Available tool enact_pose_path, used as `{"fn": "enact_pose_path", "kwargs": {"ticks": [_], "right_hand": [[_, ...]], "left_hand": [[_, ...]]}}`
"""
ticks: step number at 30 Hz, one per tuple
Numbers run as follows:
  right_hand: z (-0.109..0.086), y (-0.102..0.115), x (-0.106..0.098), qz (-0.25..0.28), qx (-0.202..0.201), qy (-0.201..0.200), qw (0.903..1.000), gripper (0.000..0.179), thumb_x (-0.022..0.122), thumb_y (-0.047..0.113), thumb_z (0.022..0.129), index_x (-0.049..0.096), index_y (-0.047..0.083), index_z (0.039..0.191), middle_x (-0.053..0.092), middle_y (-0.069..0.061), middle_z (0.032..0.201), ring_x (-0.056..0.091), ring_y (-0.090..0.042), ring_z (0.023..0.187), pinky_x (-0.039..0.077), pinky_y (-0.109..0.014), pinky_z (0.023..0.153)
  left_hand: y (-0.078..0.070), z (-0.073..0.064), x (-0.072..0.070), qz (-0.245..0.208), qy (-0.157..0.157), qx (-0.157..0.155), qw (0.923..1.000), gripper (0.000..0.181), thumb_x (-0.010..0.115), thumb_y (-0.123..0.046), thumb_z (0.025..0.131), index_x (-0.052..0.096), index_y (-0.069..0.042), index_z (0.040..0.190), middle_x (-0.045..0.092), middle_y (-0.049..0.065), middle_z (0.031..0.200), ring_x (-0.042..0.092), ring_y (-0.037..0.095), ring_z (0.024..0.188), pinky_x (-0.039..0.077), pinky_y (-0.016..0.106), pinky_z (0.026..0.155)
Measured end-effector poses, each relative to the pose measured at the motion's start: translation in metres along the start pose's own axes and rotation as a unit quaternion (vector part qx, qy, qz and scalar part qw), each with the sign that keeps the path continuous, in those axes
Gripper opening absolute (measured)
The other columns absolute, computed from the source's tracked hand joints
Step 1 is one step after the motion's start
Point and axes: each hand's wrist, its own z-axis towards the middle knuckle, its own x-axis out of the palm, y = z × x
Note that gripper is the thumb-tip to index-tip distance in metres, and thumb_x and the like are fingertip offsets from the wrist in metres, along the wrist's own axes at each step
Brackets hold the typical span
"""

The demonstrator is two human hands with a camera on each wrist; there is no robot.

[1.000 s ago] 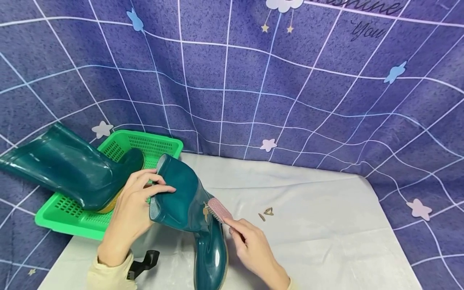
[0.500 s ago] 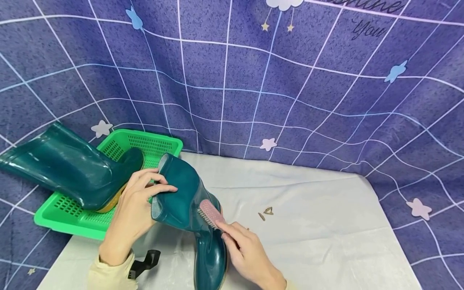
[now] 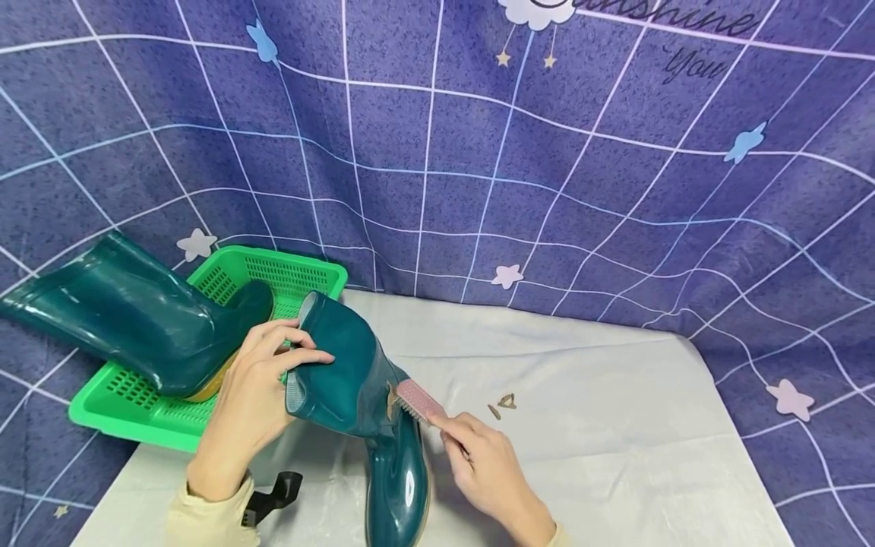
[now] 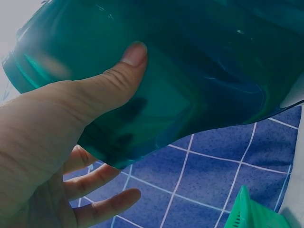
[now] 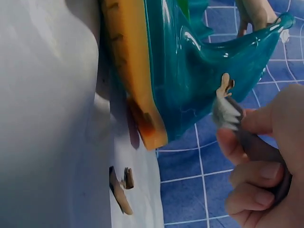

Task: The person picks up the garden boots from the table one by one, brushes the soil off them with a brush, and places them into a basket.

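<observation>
A dark green rubber boot (image 3: pixel 342 365) leans over the table, toe toward me. My left hand (image 3: pixel 249 395) grips its shaft near the top opening; in the left wrist view the thumb (image 4: pixel 111 85) presses on the outside and the other fingers are partly hidden. My right hand (image 3: pixel 488 463) holds a pink scrubbing brush (image 3: pixel 420 398) with pale bristles against the boot's ankle. At the bristles, a brown patch of dried mud (image 5: pixel 224 85) clings to the green surface. The boot's yellow-orange sole (image 5: pixel 128 52) shows in the right wrist view.
A second green boot (image 3: pixel 130 311) lies tilted in a green plastic basket (image 3: pixel 137 429) at the left. Brown flakes (image 3: pixel 502 405) lie on the white tablecloth (image 3: pixel 601 425). A black device (image 3: pixel 272 497) is by the left sleeve. A purple gridded curtain (image 3: pixel 437 152) hangs behind.
The brush slid left and toward me across the boot's ankle, covering the brown patch, then went back to the right, where the patch shows again. My left hand and the boot stay nearly still.
</observation>
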Motion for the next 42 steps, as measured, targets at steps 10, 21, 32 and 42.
{"fn": "enact_pose_path", "kwargs": {"ticks": [10,21,32,42], "right_hand": [[-0.003,0.011,0.01,0.078,-0.042,0.009,0.996,0.044,0.062,0.001,0.091,0.066,0.022,0.13,0.066,0.008,0.09,0.047,0.007,0.069,0.039,-0.002,0.064],[-0.002,-0.004,0.005,0.014,0.009,-0.001,0.9999,0.038,0.063,0.005,0.091,0.071,0.023,0.123,0.063,0.014,0.082,0.044,0.007,0.063,0.036,-0.004,0.058],[-0.005,0.013,0.015,0.069,-0.053,0.008,0.9962,0.043,0.061,0.003,0.094,0.064,0.02,0.133,0.066,0.007,0.094,0.047,0.007,0.069,0.04,-0.003,0.066],[-0.005,0.004,0.008,-0.021,0.041,-0.003,0.9989,0.04,0.065,0.007,0.091,0.069,0.027,0.126,0.06,0.018,0.084,0.038,0.01,0.06,0.031,-0.004,0.054]], "left_hand": [[0.0,0.0,-0.001,0.0,-0.004,-0.003,1.0,0.039,0.082,0.007,0.067,0.079,-0.021,0.093,0.062,0.001,0.106,0.048,0.031,0.126,0.043,0.04,0.092],[0.004,0.0,-0.004,0.004,0.0,-0.007,1.0,0.048,0.072,0.018,0.067,0.079,-0.021,0.094,0.062,0.001,0.106,0.048,0.029,0.126,0.044,0.041,0.093],[0.002,-0.001,-0.003,0.012,-0.003,-0.008,0.9999,0.04,0.08,0.008,0.067,0.079,-0.022,0.093,0.062,-0.001,0.105,0.049,0.03,0.126,0.046,0.041,0.09],[-0.002,-0.001,-0.003,0.021,0.006,-0.012,0.9997,0.048,0.077,0.014,0.065,0.079,-0.024,0.094,0.062,-0.002,0.107,0.049,0.029,0.127,0.051,0.042,0.076]]}}
